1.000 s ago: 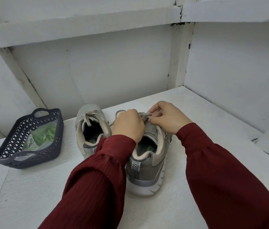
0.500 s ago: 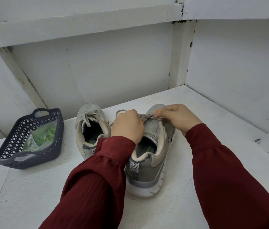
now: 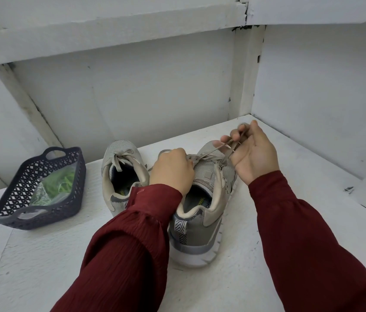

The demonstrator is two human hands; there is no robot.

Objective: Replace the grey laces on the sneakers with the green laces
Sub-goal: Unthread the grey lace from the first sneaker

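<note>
Two grey sneakers stand side by side, toes pointing away from me. The left sneaker [image 3: 119, 176] has its grey lace tied in a bow. My left hand [image 3: 170, 170] rests on the tongue of the right sneaker [image 3: 202, 212], fingers closed at the lace crossing. My right hand [image 3: 254, 152] is raised to the right of that shoe and pinches the grey lace [image 3: 218, 149], which runs taut from the eyelets up to my fingers. The green laces [image 3: 60, 181] lie in a clear bag inside the dark basket.
A dark blue perforated basket [image 3: 20, 192] sits at the left on the white painted surface [image 3: 290, 199]. White walls close in behind and to the right, with a beam overhead. My dark red sleeves cover the near part of the surface.
My right hand has moved up and to the right, away from the right sneaker's tongue, drawing the grey lace out taut. My left hand has stayed on the shoe.
</note>
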